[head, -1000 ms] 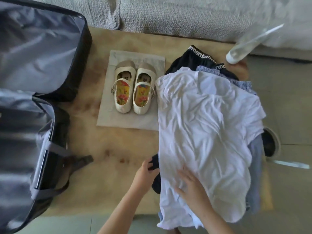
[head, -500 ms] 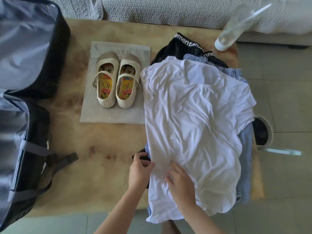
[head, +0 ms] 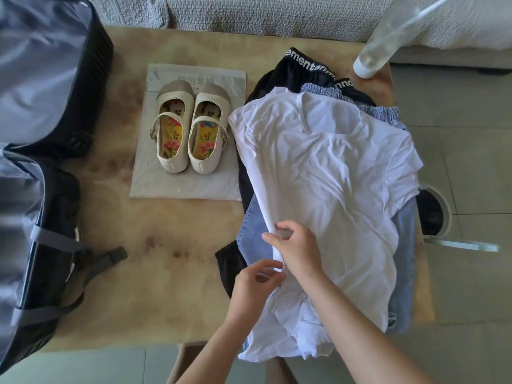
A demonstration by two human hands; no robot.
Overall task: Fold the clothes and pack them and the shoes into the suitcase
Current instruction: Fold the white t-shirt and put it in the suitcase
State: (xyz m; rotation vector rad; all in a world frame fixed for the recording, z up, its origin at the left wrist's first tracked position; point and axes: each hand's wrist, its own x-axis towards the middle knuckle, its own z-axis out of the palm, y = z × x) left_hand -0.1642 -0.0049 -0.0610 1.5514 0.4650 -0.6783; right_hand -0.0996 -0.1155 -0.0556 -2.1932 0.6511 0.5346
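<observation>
Both hands were at the left edge of the shirt (head: 332, 176), lower centre of the frame. The right hand (head: 296, 250) pinched that edge between thumb and fingers, and the left hand (head: 255, 284), just below it, curled onto the same edge. The shirt lay spread and creased on top of the pile at the right, over jeans (head: 252, 231) and shorts (head: 304, 67). The shoes (head: 191, 128) sat paired at upper centre. The suitcase (head: 41, 106) lay open at far left, with no clothes showing in it. This looked like the first fold. The move probably called for lifting the side as one straight line, carrying it to the middle and flattening the creases. Thin cloth like this would likely bunch, and the jeans below might drag along.
</observation>
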